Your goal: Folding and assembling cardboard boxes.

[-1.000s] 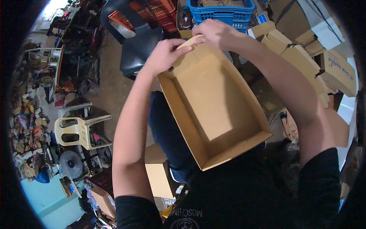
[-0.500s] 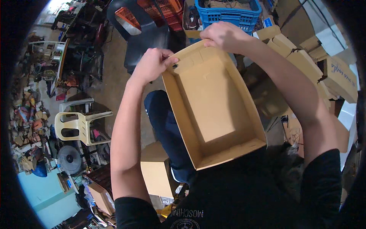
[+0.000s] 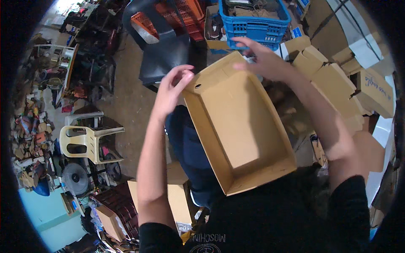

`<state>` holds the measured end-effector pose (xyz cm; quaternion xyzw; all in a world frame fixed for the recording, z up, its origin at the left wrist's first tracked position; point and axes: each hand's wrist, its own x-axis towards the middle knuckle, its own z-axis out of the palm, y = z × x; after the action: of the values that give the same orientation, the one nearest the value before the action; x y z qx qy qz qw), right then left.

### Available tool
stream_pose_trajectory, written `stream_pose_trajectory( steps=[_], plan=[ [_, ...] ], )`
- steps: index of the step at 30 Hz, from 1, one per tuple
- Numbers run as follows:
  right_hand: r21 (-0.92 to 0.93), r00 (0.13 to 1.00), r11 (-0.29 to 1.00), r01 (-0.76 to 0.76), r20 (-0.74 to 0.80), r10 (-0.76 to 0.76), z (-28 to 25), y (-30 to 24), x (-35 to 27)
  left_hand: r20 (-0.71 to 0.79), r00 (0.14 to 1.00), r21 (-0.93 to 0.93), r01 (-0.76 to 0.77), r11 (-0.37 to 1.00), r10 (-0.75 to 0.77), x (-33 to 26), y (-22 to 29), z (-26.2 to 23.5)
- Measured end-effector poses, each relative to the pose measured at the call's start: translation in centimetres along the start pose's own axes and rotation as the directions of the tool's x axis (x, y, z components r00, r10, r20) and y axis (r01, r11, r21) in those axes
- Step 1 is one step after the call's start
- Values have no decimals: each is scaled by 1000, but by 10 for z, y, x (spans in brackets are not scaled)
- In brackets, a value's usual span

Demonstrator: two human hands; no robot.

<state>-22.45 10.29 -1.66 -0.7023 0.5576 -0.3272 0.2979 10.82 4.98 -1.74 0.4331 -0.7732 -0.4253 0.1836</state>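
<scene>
An open, shallow brown cardboard box [image 3: 240, 126] lies tilted across my lap, with its inside facing up. A small round hole shows in its far wall, near the left corner. My left hand [image 3: 173, 86] is beside that corner, its thumb and fingers apart and bent, gripping nothing. Over the far right corner is my right hand [image 3: 268, 63], fingers spread and slightly blurred. Whether its thumb touches the wall I cannot tell.
A black chair [image 3: 164, 55] and a blue plastic crate [image 3: 253, 27] stand beyond the box. Several folded cardboard boxes [image 3: 333, 84] are stacked at right. At left are a cream plastic chair [image 3: 80, 141] and a grey fan [image 3: 76, 177]. Another carton [image 3: 179, 202] sits beside my leg.
Both hands have let go of the far wall, and their fingers have opened. The right hand has come nearer to me. The box has shifted slightly right and nearer.
</scene>
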Motion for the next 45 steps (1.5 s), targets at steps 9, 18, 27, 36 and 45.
stream_pose_trajectory(
  steps=[9, 18, 27, 36, 45],
  plan=[
    [718, 843, 480, -505, 291, 452, 18, 29, -123, 209, 930, -835, 330, 441, -301, -96, -12, 106],
    [522, 958, 814, -254, 19, 286, -12, -8, -92, 117, 986, -705, 166, 690, -117, -81, 40, 6],
    [990, 875, -89, 108, -137, -464, -43, -59, -26, -416, 853, 220, -240, 945, 314, -98, 70, -78],
    [990, 795, -112, 81, -132, -592, -45, -50, -28, -478, 869, 163, -52, 985, 125, -96, 65, -69],
    [921, 922, -360, 148, -260, -286, -41, -123, -23, -389, 906, -64, -210, 976, 169, -87, 83, -65]
  ],
)
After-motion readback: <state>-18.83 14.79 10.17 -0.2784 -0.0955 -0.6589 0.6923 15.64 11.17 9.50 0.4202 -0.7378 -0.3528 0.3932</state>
